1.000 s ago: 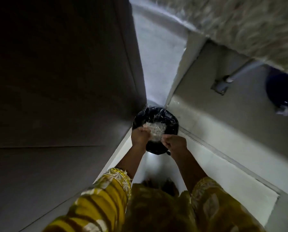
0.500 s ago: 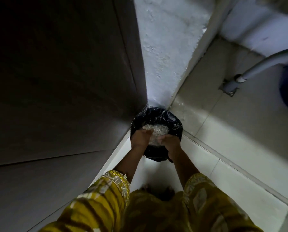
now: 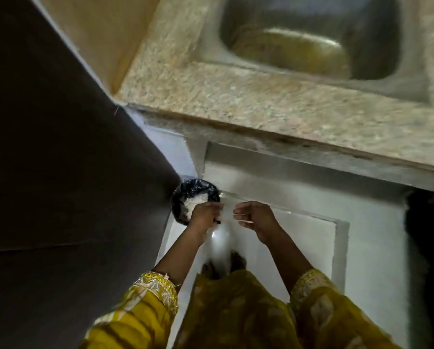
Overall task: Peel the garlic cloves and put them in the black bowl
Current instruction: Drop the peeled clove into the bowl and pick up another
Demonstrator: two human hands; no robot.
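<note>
Yellow sleeves [image 3: 145, 316] noted nearest. Thin clear bag [image 3: 219, 244] held between hands, hanging slack, judged just emptied. Left hand [image 3: 205, 214] clenched on bag edge, over bin rim. Right hand [image 3: 255, 217] pinched on other edge, beside bin. Black-lined bin [image 3: 185, 195] on floor in corner, pale peelings inside. Table [image 3: 236, 96] and sink [image 3: 311, 39] beyond. Garlic cloves, black bowl: not in view.

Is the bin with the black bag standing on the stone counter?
No, the bin stands low on the floor in the corner, below the counter.
</note>
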